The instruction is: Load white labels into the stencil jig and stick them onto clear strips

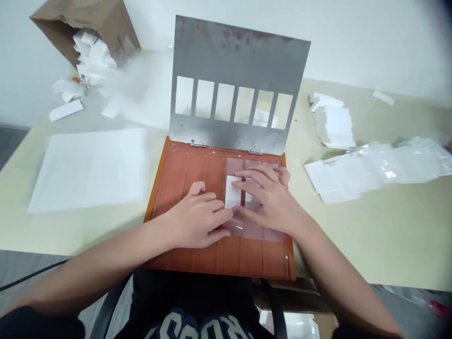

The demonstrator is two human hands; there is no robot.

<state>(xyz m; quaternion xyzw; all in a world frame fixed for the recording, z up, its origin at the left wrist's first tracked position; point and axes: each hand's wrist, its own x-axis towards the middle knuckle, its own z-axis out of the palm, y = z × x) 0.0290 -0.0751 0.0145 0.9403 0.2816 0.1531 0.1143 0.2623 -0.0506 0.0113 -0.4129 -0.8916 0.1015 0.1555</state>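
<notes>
An orange-brown grooved board [197, 256] lies in front of me, with a grey metal plate [240, 59] hinged to its far edge and standing raised. Clear plastic pieces [253, 228] rest in the grooves on the board's right half. A white card [233, 190] lies on the leftmost plastic piece, and another white card [251, 200] is partly hidden to its right. My right hand [268, 197] has its fingers spread over these cards. My left hand [203, 219] is at the first card's lower left, index finger and thumb apart, touching the card's lower edge and the plastic.
Stacks of white cards [334, 122] and overlapping plastic pieces [384, 165] lie on the right of the table. A white sheet stack [88, 169] is at left. Behind it, a cardboard box [106, 23] lies on its side, spilling white pieces [93, 52].
</notes>
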